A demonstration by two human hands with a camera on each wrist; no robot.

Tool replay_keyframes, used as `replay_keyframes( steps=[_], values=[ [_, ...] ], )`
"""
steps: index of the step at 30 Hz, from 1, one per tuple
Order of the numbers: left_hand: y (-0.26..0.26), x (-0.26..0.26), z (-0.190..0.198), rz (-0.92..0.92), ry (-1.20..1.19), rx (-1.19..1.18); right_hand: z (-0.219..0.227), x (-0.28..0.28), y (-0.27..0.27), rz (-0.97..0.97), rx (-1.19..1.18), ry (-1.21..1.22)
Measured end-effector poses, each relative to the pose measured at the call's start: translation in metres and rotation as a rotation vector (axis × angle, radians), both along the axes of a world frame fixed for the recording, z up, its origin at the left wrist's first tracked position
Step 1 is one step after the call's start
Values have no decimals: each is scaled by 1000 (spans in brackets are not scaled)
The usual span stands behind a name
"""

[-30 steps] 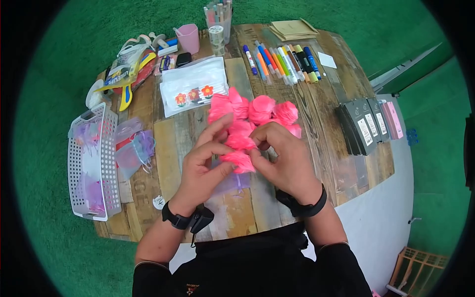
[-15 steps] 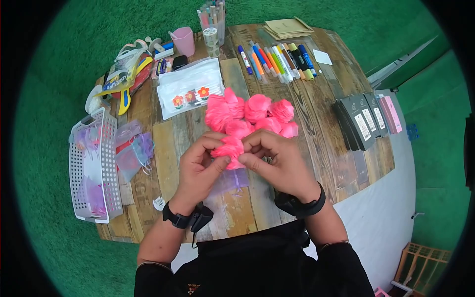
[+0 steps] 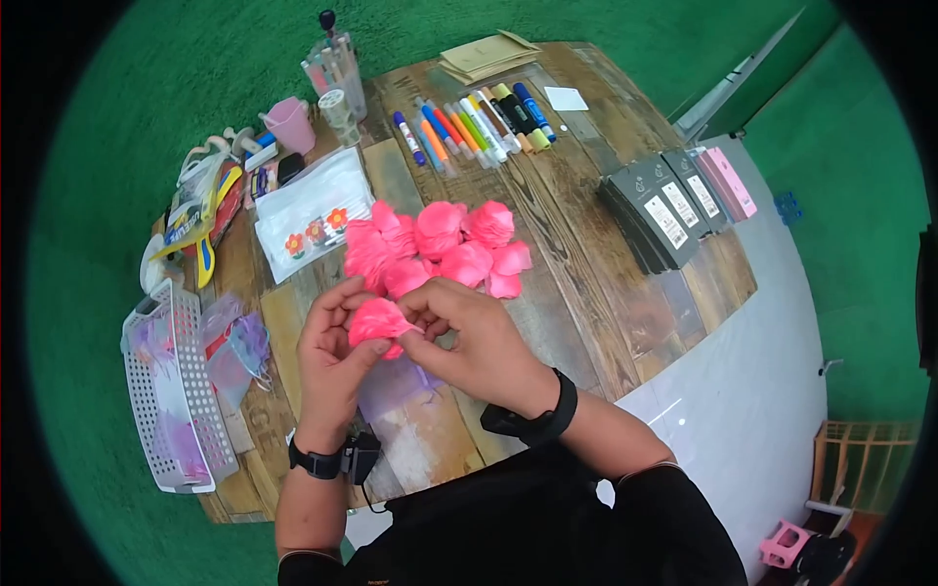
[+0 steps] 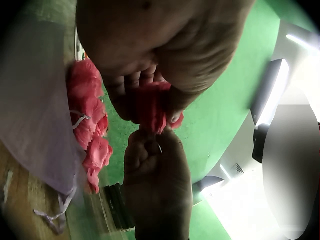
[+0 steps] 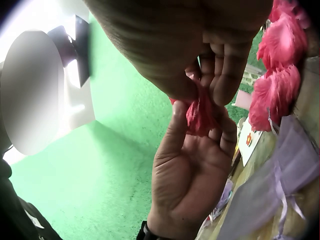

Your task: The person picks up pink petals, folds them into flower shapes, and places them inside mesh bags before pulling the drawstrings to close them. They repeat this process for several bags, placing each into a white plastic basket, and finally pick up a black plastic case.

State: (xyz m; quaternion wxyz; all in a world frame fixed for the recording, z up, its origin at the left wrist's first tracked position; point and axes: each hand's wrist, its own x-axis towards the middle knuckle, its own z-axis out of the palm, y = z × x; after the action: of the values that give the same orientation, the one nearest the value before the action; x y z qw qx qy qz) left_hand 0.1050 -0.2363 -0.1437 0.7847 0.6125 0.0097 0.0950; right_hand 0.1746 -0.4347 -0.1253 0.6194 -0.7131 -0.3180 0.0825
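Observation:
A stack of bright pink artificial petals (image 3: 376, 319) is held up over the table's near side. My left hand (image 3: 327, 376) grips it, thumb on one side and fingers curled behind. With thumb and fingertips my right hand (image 3: 479, 337) pinches its right edge. In the left wrist view the layered petals (image 4: 152, 107) lie between both hands; in the right wrist view they (image 5: 201, 114) bunch up between the fingertips. More pink petals (image 3: 459, 262) lie in clumps just beyond the hands. Beneath the hands is a purple mesh drawstring bag (image 3: 389, 393), partly covered.
At left stand a white perforated basket (image 3: 200, 415) and loose mesh bags (image 3: 233, 363). A clear pouch with flower pictures (image 3: 315, 210), markers (image 3: 474, 129), brown envelopes (image 3: 489, 57) and a pink cup (image 3: 290, 125) lie farther back. Black boxes (image 3: 650, 210) stand right.
The view has swung, shifting the table leftward. Both hands now hold the petal stack higher and turned, its broad face showing; the right fingers have moved to its right edge.

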Motion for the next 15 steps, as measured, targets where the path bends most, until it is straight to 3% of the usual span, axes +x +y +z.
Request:
replay_keyframes(
  steps=[5,9,13,14,15],
  values=[
    [17,1,-12,-125,82,-58,-5,3,-2,-19,-18,-53],
    [14,1,-13,-55,27,-70,2,11,-11,68,-5,68],
    [22,2,-17,18,13,-161,7,52,-53,-229,-126,15],
    [23,2,-16,28,13,-181,13,62,-64,-307,-330,-142],
    [22,1,-16,31,15,-183,10,70,-69,-279,-360,-142]
  ],
)
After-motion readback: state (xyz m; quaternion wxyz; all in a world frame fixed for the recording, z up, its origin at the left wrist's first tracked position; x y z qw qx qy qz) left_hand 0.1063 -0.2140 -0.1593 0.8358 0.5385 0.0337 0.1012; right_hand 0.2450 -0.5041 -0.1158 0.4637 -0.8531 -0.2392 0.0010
